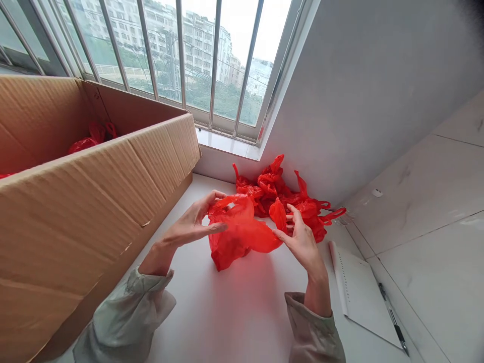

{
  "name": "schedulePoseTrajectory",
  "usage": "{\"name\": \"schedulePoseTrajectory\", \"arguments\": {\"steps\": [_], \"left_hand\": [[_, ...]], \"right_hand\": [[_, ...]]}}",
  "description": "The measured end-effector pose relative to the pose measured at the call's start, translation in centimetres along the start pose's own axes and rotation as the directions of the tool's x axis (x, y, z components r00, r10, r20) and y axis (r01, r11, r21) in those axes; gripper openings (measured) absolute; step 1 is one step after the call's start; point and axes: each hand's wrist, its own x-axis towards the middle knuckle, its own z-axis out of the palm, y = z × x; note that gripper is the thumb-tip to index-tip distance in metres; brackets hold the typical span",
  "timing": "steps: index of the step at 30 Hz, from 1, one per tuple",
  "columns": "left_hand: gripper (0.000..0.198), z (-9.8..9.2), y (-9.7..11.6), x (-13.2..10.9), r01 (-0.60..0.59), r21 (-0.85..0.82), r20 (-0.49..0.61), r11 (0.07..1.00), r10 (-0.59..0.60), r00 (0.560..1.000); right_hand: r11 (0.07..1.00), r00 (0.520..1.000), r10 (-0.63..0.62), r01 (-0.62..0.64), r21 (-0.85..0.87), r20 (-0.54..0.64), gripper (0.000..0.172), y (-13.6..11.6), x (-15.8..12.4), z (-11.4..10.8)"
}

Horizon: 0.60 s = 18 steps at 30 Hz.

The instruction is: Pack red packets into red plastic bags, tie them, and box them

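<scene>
Between my two hands a thin red plastic bag (pixel 242 229) is held up above the white table. My left hand (pixel 196 219) grips its left edge near a handle opening, with the thumb in front and the fingers behind. On the other side, my right hand (pixel 299 234) pinches the bag's right end, thumb below and fingers curled behind a twisted handle. Just beyond the hands lies a heap of crumpled red plastic bags (pixel 276 179) against the wall, several handles sticking up.
A large open cardboard box (pixel 113 186) stands at the left, with red bags (pixel 88 141) inside. To the right lie a spiral notebook (pixel 365 292) and a black pen (pixel 395 322) beside the tiled wall. A barred window (pixel 181 60) is behind the table (pixel 227 322).
</scene>
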Motion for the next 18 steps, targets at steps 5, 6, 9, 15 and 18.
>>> {"name": "schedulePoseTrajectory", "arguments": {"steps": [5, 6, 9, 15, 18], "left_hand": [[0.017, 0.6, 1.6, -0.5, -0.138, 0.406, 0.177, 0.904, 0.070, 0.982], [0.021, 0.7, 1.7, -0.6, -0.164, 0.435, 0.225, 0.885, 0.070, 0.972], [0.035, 1.1, 1.8, -0.8, -0.212, 0.459, 0.334, 0.863, 0.053, 0.941], [0.036, 1.3, 2.5, -1.3, -0.257, 0.361, 0.506, 0.896, 0.044, 0.862], [0.032, 0.7, 3.0, -1.5, -0.212, 0.384, 0.518, 0.899, -0.019, 0.855]], "right_hand": [[0.962, 0.950, -0.248, 0.220, -0.159, -0.188, 0.057, -1.4, -0.9, 0.2], [0.938, 0.923, -0.327, 0.292, -0.186, -0.202, 0.043, -1.8, -1.0, 0.3], [0.843, 0.840, -0.528, 0.500, -0.198, -0.125, 0.030, -3.1, -1.5, 1.0], [0.809, 0.829, -0.471, 0.542, -0.228, 0.301, 0.029, -3.6, -1.3, 3.3], [0.828, 0.897, -0.257, 0.396, -0.396, 0.360, 0.019, -2.2, -0.7, 3.1]]}}
